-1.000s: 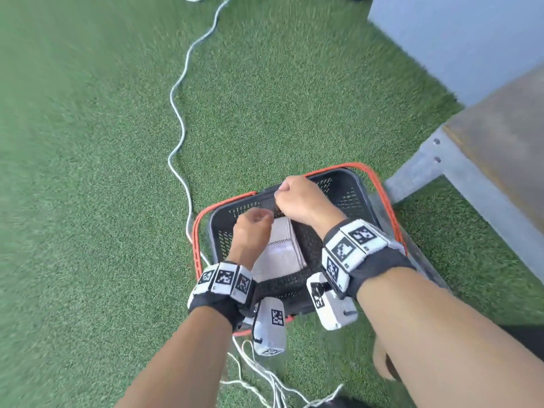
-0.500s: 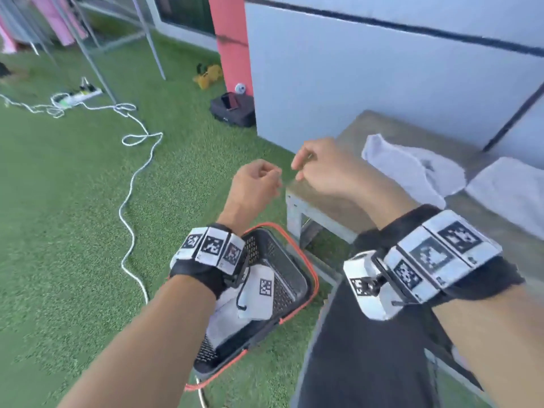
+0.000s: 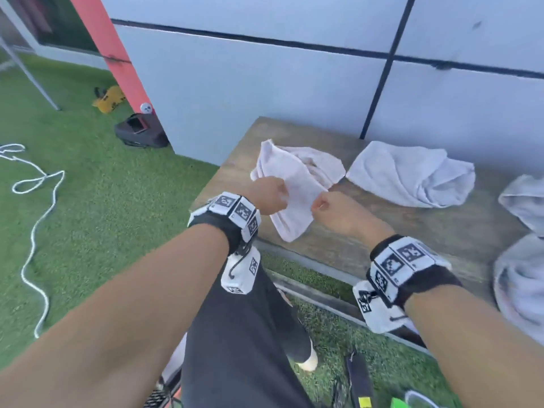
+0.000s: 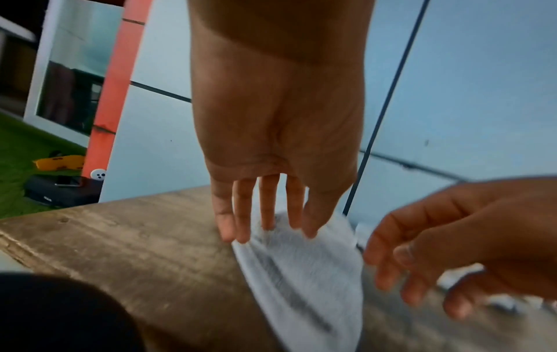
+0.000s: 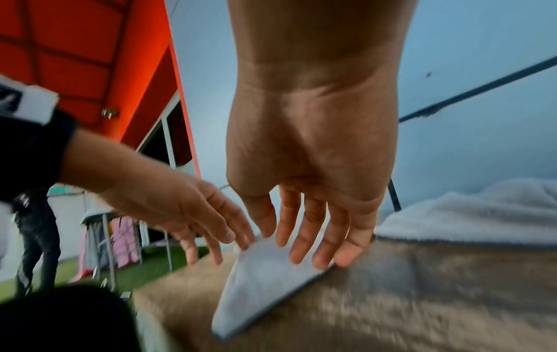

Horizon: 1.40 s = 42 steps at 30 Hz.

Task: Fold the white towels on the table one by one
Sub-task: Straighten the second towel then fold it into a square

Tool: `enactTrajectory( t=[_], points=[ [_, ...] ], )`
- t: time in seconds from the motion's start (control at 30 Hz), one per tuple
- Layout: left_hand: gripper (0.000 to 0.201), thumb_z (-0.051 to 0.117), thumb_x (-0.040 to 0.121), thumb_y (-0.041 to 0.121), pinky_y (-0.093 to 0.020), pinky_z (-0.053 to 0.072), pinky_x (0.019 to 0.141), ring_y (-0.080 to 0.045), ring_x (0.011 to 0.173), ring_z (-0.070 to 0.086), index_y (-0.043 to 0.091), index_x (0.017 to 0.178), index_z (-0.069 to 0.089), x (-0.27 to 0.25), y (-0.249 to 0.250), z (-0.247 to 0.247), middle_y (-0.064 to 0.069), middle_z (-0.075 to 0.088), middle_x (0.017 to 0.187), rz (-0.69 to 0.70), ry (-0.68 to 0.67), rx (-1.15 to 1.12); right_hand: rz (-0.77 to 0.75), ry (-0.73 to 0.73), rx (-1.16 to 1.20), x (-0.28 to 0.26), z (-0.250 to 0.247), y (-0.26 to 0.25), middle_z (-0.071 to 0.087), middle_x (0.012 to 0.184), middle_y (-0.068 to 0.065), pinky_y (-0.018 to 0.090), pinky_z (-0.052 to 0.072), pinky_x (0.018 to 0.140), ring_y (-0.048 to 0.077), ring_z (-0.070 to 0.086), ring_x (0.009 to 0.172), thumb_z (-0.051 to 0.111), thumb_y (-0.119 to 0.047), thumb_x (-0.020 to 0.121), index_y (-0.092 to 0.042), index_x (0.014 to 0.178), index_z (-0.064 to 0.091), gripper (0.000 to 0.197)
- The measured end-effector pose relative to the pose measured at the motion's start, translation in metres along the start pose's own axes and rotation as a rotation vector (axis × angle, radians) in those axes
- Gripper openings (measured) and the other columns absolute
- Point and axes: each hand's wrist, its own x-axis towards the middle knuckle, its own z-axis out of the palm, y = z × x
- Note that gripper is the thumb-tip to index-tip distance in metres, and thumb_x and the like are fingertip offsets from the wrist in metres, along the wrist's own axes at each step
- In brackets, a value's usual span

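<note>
No legible brand text or writing appears in any view; the only markings are black-and-white square tracking patterns on the wrist bands (image 3: 235,208) worn on both forearms. The wooden table (image 3: 412,231) stands against a pale panelled wall (image 3: 265,83) and carries several crumpled white towels. The nearest towel (image 3: 297,184) lies at the table's left end, one corner reaching toward the front edge. The left hand (image 3: 269,195) and the right hand (image 3: 338,212) are at this towel, one on each side of it and a little apart. In the wrist views the fingers of both hands are extended and loosely spread, with fingertips at the cloth (image 4: 301,274) and not curled round it; whether they press on it cannot be told because of motion blur. A second towel (image 3: 412,178) lies just to the right of the first, and two more (image 3: 521,201) sit at the right edge of the head view. At the bottom edge of the head view, a corner of a dark perforated basket (image 3: 156,400) shows on the artificial grass (image 3: 103,216); its contents are out of view. A white cable (image 3: 32,231) winds across the grass.
</note>
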Motion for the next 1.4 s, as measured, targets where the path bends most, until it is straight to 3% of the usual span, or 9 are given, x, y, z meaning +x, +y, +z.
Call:
enactTrajectory(
  t=[0.2, 0.4, 0.47, 0.63, 0.8, 0.93, 1.03, 1.2, 1.4],
  points=[
    [0.055, 0.063, 0.089, 0.009, -0.038, 0.043, 0.102, -0.031, 0.123, 0.050, 0.017, 0.142, 0.050, 0.019, -0.010, 0.030, -0.014, 0.045, 0.135, 0.004, 0.023, 0.060, 0.071, 0.056, -0.120, 0.020, 0.049, 0.008, 0.054, 0.125, 0.009, 0.046, 0.048, 0.091, 0.034, 0.050, 0.113, 0.061, -0.060, 0.083, -0.013, 0.124, 0.047, 0.064],
    [0.017, 0.065, 0.087, 0.026, -0.044, 0.033, 0.109, -0.031, 0.120, 0.044, 0.018, 0.099, 0.073, 0.033, -0.008, 0.026, -0.010, 0.059, 0.117, 0.097, 0.210, 0.125, 0.033, 0.183, -0.033, 0.021, 0.046, 0.011, 0.049, 0.119, 0.009, 0.047, 0.048, 0.091, 0.034, 0.050, 0.110, 0.049, -0.026, 0.091, -0.020, 0.104, 0.056, 0.017],
    [0.009, 0.065, 0.088, 0.031, -0.043, 0.042, 0.098, -0.027, 0.107, 0.052, 0.023, 0.090, 0.067, 0.032, -0.003, 0.020, -0.004, 0.063, 0.106, 0.141, 0.268, 0.028, -0.022, 0.264, 0.090, 0.018, 0.035, 0.013, 0.045, 0.112, 0.008, 0.045, 0.049, 0.083, 0.032, 0.051, 0.098, 0.045, -0.025, 0.093, -0.020, 0.101, 0.049, 0.011],
    [0.019, 0.053, 0.101, 0.033, -0.031, 0.044, 0.067, -0.020, 0.078, 0.062, 0.014, 0.102, 0.052, 0.017, 0.021, 0.008, -0.004, 0.068, 0.098, 0.247, 0.255, -0.285, -0.154, 0.464, 0.285, 0.000, -0.008, 0.009, 0.045, 0.079, 0.000, 0.035, 0.031, 0.058, 0.017, 0.042, 0.065, 0.036, -0.017, 0.100, -0.009, 0.099, 0.039, 0.008],
    [0.049, 0.063, 0.085, 0.062, -0.033, 0.051, 0.079, -0.013, 0.089, 0.064, 0.026, 0.118, 0.059, -0.002, 0.051, -0.002, 0.006, 0.068, 0.101, 0.360, 0.191, -0.287, -0.213, 0.673, 0.420, -0.031, -0.052, 0.010, 0.044, 0.076, -0.008, 0.026, 0.032, 0.059, 0.003, 0.042, 0.063, 0.033, -0.015, 0.105, -0.008, 0.108, 0.041, 0.011],
    [0.017, 0.059, 0.093, 0.046, -0.031, 0.046, 0.071, -0.019, 0.084, 0.065, 0.029, 0.092, 0.058, -0.013, 0.071, 0.001, 0.013, 0.064, 0.078, 0.325, 0.153, -0.121, -0.225, 0.833, 0.477, -0.052, -0.086, 0.020, 0.050, 0.088, -0.016, 0.003, 0.035, 0.070, -0.006, 0.050, 0.076, 0.039, -0.008, 0.102, -0.011, 0.113, 0.048, 0.014],
    [0.026, 0.051, 0.100, 0.036, -0.024, 0.037, 0.059, -0.003, 0.062, 0.052, 0.029, 0.075, 0.053, -0.024, 0.095, -0.004, 0.014, 0.056, 0.067, 0.356, 0.182, -0.313, -0.199, 0.880, 0.466, -0.070, -0.109, 0.038, 0.055, 0.098, -0.009, 0.012, 0.038, 0.074, 0.007, 0.050, 0.088, 0.044, -0.006, 0.099, -0.009, 0.114, 0.052, 0.018],
    [0.036, 0.055, 0.097, 0.015, -0.026, 0.027, 0.053, -0.009, 0.054, 0.032, 0.017, 0.064, 0.039, -0.021, 0.139, -0.016, 0.004, 0.036, 0.059, 0.452, 0.270, -0.368, -0.054, 0.873, 0.327, -0.099, -0.137, 0.091, 0.059, 0.111, 0.007, 0.028, 0.040, 0.076, 0.023, 0.055, 0.098, 0.054, -0.012, 0.094, -0.015, 0.117, 0.054, 0.023],
    [0.033, 0.056, 0.097, 0.025, -0.024, 0.025, 0.050, -0.010, 0.055, 0.032, 0.014, 0.069, 0.042, -0.008, 0.194, -0.012, -0.001, 0.037, 0.064, 0.465, 0.290, -0.480, 0.061, 0.893, 0.364, -0.126, -0.147, 0.130, 0.055, 0.108, 0.000, 0.017, 0.037, 0.068, 0.016, 0.051, 0.094, 0.058, -0.017, 0.097, -0.014, 0.121, 0.053, 0.025]
  ],
)
